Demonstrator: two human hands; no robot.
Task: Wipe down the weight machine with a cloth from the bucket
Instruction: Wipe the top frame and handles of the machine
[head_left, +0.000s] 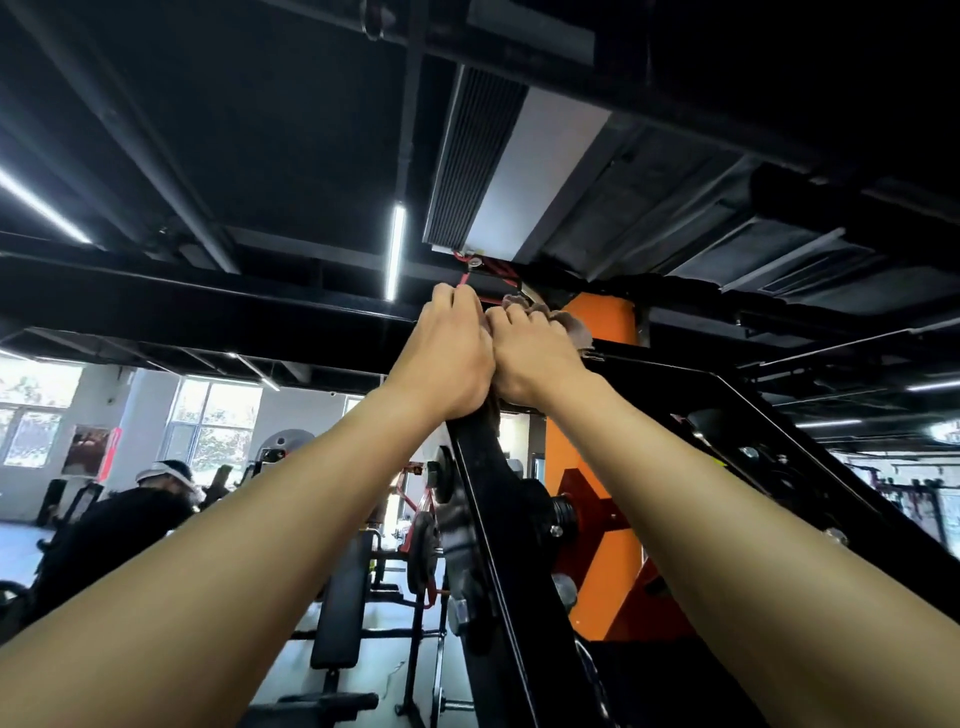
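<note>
The black weight machine frame rises steeply in front of me to a top end just under the ceiling. Both my arms reach up to that top end. My right hand grips a brownish-grey cloth bunched against the frame's top, and a strip of the cloth hangs below my palm. My left hand sits right beside it, fingers curled over the top of the frame near a red cable. The bucket is not in view.
An orange pillar stands behind the frame. Black benches and plate-loaded machines fill the floor at lower middle. A person in dark clothes and a white cap is at the left. A second black frame beam slopes down to the right.
</note>
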